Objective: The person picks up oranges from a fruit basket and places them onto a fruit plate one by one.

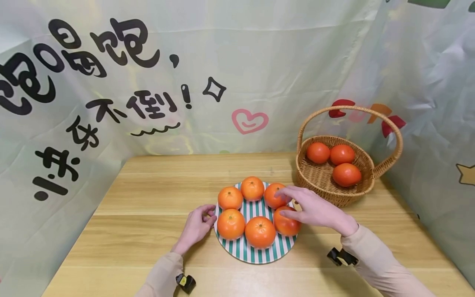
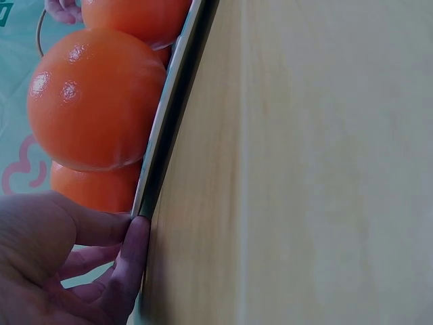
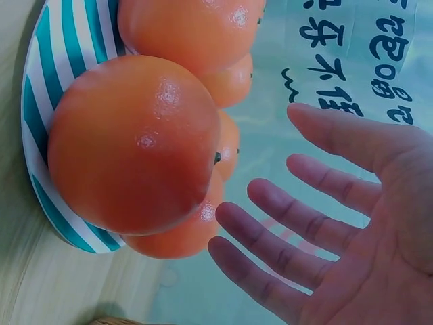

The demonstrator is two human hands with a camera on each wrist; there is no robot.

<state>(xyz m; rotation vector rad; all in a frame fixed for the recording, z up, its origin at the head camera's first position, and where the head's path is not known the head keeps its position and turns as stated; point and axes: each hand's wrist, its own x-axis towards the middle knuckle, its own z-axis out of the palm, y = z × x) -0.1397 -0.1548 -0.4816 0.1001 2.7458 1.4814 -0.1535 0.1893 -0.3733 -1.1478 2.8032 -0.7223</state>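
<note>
A round plate [image 1: 256, 258] with teal and white stripes lies on the table, bearing several orange mandarins [image 1: 260, 232] in a ring. At the plate's left edge is my left hand [image 1: 198, 226]; the left wrist view shows its thumb [image 2: 101, 227] and index finger pinching the rim. My right hand [image 1: 306, 206] hovers over the right side of the plate, above two mandarins. In the right wrist view its fingers [image 3: 291, 230] are spread and slightly bent, with nothing between them, and the nearest mandarin [image 3: 135, 145] sits apart from the fingertips.
A wicker basket [image 1: 315, 183] with a tall arched handle stands at the back right, close behind my right hand. Inside are three red-orange round fruits [image 1: 346, 175]. The wooden table [image 1: 148, 198] meets a printed cloth backdrop [image 1: 208, 49] at the back and sides.
</note>
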